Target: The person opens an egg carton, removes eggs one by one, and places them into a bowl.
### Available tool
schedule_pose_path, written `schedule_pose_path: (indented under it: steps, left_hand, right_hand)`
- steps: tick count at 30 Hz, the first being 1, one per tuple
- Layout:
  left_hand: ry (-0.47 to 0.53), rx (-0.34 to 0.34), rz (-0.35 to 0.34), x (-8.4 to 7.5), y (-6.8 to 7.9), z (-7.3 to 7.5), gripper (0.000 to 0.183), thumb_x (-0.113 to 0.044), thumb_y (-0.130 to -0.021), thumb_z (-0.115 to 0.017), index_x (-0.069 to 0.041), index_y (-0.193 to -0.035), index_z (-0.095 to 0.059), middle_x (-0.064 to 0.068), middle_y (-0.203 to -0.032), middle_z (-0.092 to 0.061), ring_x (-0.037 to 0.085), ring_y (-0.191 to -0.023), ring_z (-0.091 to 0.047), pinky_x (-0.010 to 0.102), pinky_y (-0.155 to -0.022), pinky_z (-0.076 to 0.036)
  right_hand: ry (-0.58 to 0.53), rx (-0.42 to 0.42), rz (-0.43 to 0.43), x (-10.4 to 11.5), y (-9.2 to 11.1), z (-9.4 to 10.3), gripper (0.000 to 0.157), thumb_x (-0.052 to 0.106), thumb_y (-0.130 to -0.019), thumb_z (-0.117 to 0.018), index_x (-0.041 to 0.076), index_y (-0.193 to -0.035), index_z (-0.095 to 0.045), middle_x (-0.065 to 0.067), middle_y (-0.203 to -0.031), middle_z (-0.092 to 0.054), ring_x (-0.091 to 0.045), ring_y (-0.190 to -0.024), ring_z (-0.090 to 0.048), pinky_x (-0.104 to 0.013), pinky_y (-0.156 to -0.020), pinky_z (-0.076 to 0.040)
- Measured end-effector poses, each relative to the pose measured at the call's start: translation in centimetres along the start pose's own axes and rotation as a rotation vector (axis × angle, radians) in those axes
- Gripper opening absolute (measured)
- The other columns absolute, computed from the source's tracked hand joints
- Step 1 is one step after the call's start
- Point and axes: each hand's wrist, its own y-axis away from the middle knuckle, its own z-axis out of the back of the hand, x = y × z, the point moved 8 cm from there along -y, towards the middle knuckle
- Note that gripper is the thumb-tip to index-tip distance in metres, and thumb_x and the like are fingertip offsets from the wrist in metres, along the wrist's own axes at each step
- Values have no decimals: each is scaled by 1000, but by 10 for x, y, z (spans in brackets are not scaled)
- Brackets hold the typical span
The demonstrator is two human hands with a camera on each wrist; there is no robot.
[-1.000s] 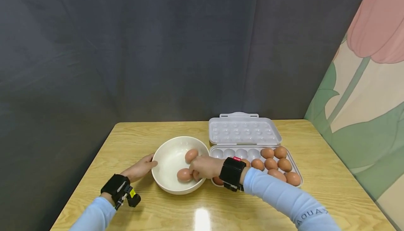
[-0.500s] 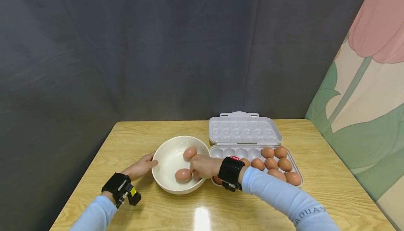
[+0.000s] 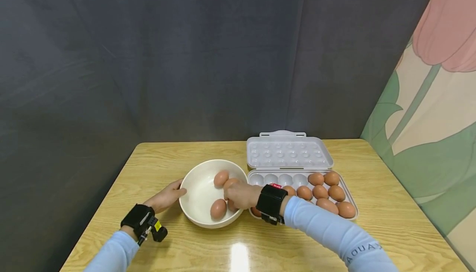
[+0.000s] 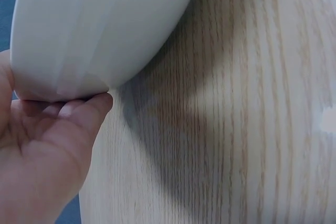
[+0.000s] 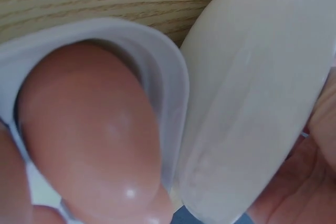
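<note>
Bowl (image 3: 198, 197): set over the worktop (image 3: 193, 251), just to the left of the egg tray (image 3: 285, 179); whether its base is laid quite flat cannot be made out.
Left hand (image 3: 165, 195): clasped on the left side of the bowl, the thumb hooked over the rim and the fingers pressed to the outer wall; it is presumably placed there so that the bowl is kept steady on the side opposite the reaching arm.
Right hand (image 3: 243, 194): brought over the right rim and lowered among the eggs; its fingertips are hidden, so whether an egg is grasped or already released cannot be made out.
Bowl contents: four brown eggs are seen; the back egg (image 3: 221, 179) and the front egg (image 3: 218, 209) are left uncovered, while the upper covered egg (image 3: 230, 183) and the lower covered egg (image 3: 232, 206) are partly hidden by the right hand.
Egg tray contents: brown eggs are seated in all three rows, packed chiefly towards the right end; some cups are hidden by the right forearm. In the right wrist view a corner egg (image 5: 94, 129) is held snugly by its cup.
Bare hollows (image 3: 270, 179): four are exposed at the left of the back row.
Lid (image 3: 290, 152): folded back behind the egg tray, so the cups are left open to reach from the front.
Spacing: the bowl and the egg tray are set close together, probably so that the reach between them is kept short.
</note>
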Motion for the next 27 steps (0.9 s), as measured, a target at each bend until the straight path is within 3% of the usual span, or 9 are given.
schedule_pose_path:
  steps: [5,9,17,20,24,27]
  left_hand:
    - [-23,-22,8,0,-1,0,52,-9,-97,-33,-1,-146,-17,21,-150,-17,36,-137,-22,49,-111,-23]
    - [-33,-36,14,1,-2,1,52,-10,-97,-34,-1,-146,-18,22,-150,-18,36,-136,-22,49,-111,-23]
    - [-26,-34,9,4,-1,1,52,-10,-97,-34,0,-145,-19,23,-149,-20,37,-135,-25,49,-110,-26]
    - [-22,-20,2,4,0,0,51,-10,-97,-33,-1,-146,-18,23,-150,-18,37,-136,-22,50,-110,-25]
    - [-17,-9,-8,4,1,0,51,-10,-98,-32,-1,-146,-17,23,-150,-17,38,-136,-23,50,-110,-26]
    - [-25,-10,-9,3,1,0,51,-11,-98,-32,-1,-146,-17,23,-150,-17,38,-135,-24,50,-110,-26]
  right_hand:
    - [-2,2,-27,-1,0,1,5,8,-73,-68,13,-72,-69,9,-61,-46,-8,-60,-41,-13,-54,-35]
    - [20,20,-19,1,3,3,6,13,-80,-65,10,-75,-68,8,-62,-47,-8,-60,-42,-16,-61,-39]
    - [22,17,5,3,11,10,8,15,-81,-66,14,-74,-65,9,-68,-39,-6,-60,-39,-10,-57,-35]
    - [30,3,-10,-1,17,13,4,16,-80,-68,17,-82,-64,9,-74,-42,-6,-66,-43,-11,-61,-40]
    - [44,-5,-81,-11,26,22,25,22,-82,-67,19,-106,-64,7,-99,-60,-10,-92,-56,-22,-80,-49]
    - [17,-6,-129,-21,37,31,33,23,-84,-65,17,-117,-62,-1,-116,-60,-17,-106,-56,-31,-88,-49]
